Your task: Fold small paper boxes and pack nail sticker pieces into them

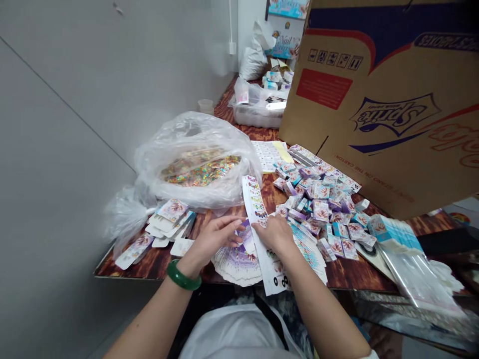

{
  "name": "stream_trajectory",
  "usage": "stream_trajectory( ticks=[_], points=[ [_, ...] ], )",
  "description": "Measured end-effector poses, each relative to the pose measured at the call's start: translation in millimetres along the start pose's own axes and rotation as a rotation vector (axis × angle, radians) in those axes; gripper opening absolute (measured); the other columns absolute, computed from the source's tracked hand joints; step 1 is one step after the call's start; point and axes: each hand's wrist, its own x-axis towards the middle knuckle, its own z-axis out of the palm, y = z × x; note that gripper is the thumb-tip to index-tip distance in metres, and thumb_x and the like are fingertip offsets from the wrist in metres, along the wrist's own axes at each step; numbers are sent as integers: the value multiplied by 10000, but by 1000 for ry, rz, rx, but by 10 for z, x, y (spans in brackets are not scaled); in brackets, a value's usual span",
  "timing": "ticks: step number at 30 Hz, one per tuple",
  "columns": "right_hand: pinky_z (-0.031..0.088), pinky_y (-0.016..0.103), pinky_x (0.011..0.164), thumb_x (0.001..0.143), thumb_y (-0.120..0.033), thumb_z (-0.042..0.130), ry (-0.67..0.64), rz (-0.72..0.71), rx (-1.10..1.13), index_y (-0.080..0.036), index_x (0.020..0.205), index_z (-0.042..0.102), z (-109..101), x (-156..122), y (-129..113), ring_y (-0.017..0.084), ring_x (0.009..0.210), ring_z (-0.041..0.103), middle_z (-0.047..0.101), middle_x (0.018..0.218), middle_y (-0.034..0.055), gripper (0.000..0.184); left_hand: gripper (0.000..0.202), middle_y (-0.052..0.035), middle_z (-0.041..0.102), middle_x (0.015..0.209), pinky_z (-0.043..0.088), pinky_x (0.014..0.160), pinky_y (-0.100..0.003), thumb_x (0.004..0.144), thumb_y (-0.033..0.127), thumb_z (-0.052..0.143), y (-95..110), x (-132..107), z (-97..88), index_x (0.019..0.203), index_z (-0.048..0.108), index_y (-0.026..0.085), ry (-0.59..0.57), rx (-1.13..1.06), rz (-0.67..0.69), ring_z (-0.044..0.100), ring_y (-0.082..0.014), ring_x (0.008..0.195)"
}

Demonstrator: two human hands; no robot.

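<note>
My right hand (276,233) is closed on a long white sticker sheet (258,212) printed with rows of small coloured designs. The sheet stands tilted, its lower end near the table's front edge. My left hand (215,242), with a green bangle on its wrist, has its fingers curled at a flat purple box (246,238) beside the sheet. Beneath both hands lies a fan of flattened purple-and-white boxes (237,267). Another fan of blue-and-white flattened boxes (309,249) lies right of the sheet, partly behind my right forearm.
Small folded boxes (321,209) form a heap at the right. A clear plastic bag (194,194) with colourful bits stands behind my left hand; flat box blanks (170,227) lie before it. A large carton (374,99) blocks the back right. A plastic tub (258,117) sits farther back.
</note>
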Motion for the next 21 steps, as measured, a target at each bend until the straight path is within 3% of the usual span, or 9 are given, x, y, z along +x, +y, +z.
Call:
stream_trajectory(
  ticks=[7, 14, 18, 21],
  points=[
    [424, 395, 875, 713, -600, 536, -8, 39, 121, -36, 1143, 571, 46, 38, 26, 358, 1112, 522, 570, 1170, 243, 710, 379, -80, 681, 927, 514, 569, -221, 770, 390, 661, -49, 62, 55, 1053, 637, 138, -12, 8, -14, 649, -122, 637],
    [390, 419, 937, 755, -497, 555, 196, 43, 225, -22, 1186, 501, -8, -106, -11, 356, 1123, 507, 558, 1165, 244, 644, 422, -86, 694, 906, 508, 574, -242, 714, 440, 703, -141, 96, 55, 1008, 657, 142, 15, -39, -6, 647, -141, 662],
    [395, 435, 925, 750, -426, 580, 282, -4, 281, -37, 1205, 462, -63, -206, -47, 368, 1141, 493, 543, 1191, 246, 610, 411, -88, 704, 852, 500, 657, -248, 701, 470, 704, -162, 189, 196, 925, 683, 126, 69, -123, 29, 647, -149, 725],
    [436, 421, 838, 746, -319, 572, 298, -56, 440, -102, 1167, 465, -67, -224, -35, 325, 1013, 574, 607, 1090, 192, 485, 345, -77, 701, 846, 490, 686, -237, 718, 423, 703, -144, 282, 338, 886, 679, 122, 36, -203, 69, 637, -130, 713]
  ],
)
